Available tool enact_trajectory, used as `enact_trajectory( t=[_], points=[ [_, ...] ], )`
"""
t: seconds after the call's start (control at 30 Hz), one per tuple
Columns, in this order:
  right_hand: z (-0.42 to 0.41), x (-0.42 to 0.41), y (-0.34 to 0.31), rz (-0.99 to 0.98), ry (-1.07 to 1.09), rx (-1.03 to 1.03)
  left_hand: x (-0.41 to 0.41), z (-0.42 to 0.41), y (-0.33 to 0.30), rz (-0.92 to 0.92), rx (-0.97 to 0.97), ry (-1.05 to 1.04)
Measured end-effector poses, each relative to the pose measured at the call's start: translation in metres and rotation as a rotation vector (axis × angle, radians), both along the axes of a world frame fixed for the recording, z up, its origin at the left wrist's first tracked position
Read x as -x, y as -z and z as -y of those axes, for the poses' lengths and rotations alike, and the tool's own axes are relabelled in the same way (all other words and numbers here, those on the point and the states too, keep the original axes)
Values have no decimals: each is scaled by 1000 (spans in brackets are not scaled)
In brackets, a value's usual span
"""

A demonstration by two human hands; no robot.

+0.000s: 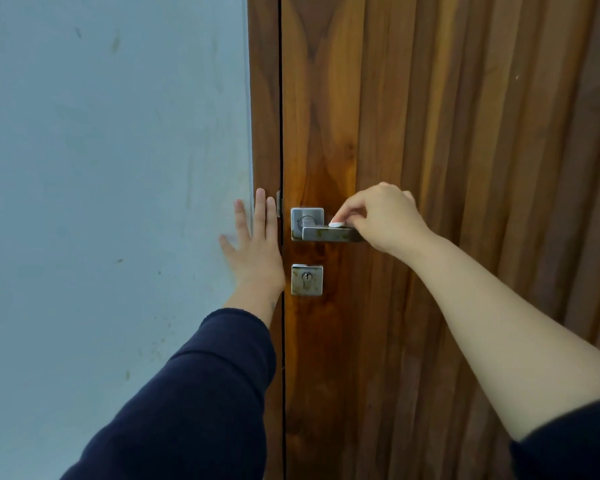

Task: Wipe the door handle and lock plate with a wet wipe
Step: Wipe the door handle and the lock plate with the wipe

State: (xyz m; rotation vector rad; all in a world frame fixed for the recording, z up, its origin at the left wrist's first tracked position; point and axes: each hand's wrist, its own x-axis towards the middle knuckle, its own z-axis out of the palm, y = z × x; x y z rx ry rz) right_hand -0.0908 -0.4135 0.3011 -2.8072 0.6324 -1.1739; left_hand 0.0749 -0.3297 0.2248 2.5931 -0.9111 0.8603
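While the left hand [257,251] lies flat with its fingers [260,209] straight and spread, it rests across the edge where the pale blue wall [111,168] meets the wooden frame [264,98], gripping nothing. Its dark blue sleeve [194,393] reaches to the wrist. The right hand [381,220] is at the handle [329,233], a square-section metal lever that runs rightward from a square plate [300,220] on the door [465,133]. Its fingers [350,213] curl down over the lever's outer end, and thumb and forefinger pinch a small white wad, the wipe [335,224], against the lever's top face, about midway along its visible length. Only a little of the wipe shows beyond the fingertips; the remainder is hidden under the hand. The right forearm is bare, its dark sleeve pushed up near the elbow at the lower right corner. Brownish spots mark the lever's top and the plate's lower edge. Just below the handle, apart from it, sits the lock plate [306,279], a square metal piece with a keyhole at its middle; neither hand touches it, though the left wrist is just beside its left edge. A dark narrow gap runs down between door and frame. Vertical wooden slats cover the door's right part, with a smooth panel around the hardware.
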Motion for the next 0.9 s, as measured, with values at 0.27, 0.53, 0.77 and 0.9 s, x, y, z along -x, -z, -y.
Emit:
enact_trajectory(
  t=[0.27,0.53,0.77,0.9],
  points=[
    [9,1,11,36,50,61,-1,0,7,26,-7,-21],
    [6,6,17,68,79,90,3,1,7,33,-26,-86],
    [19,17,23,162,179,-11,6,1,5,43,-45,-112],
    [13,19,26,157,101,27,2,-1,6,53,-55,-127]
  ],
)
